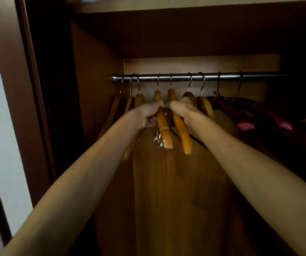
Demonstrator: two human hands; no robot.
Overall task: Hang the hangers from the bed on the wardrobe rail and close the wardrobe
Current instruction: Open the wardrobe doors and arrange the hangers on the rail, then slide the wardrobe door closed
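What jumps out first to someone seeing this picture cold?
Two bare arms reach into a dark wardrobe, the left hand and right hand each gripping a wooden hanger at centre. Above them a shiny metal rail carries a row of hooks; dark red clothing hangs at right.

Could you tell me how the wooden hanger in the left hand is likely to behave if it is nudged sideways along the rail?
The wooden hanger looks rigid, so it should not flex. It hangs by a thin wire hook on the smooth metal rail, so it would probably slide easily and swing. The left hand grips its glossy arm, which may be somewhat slippery.
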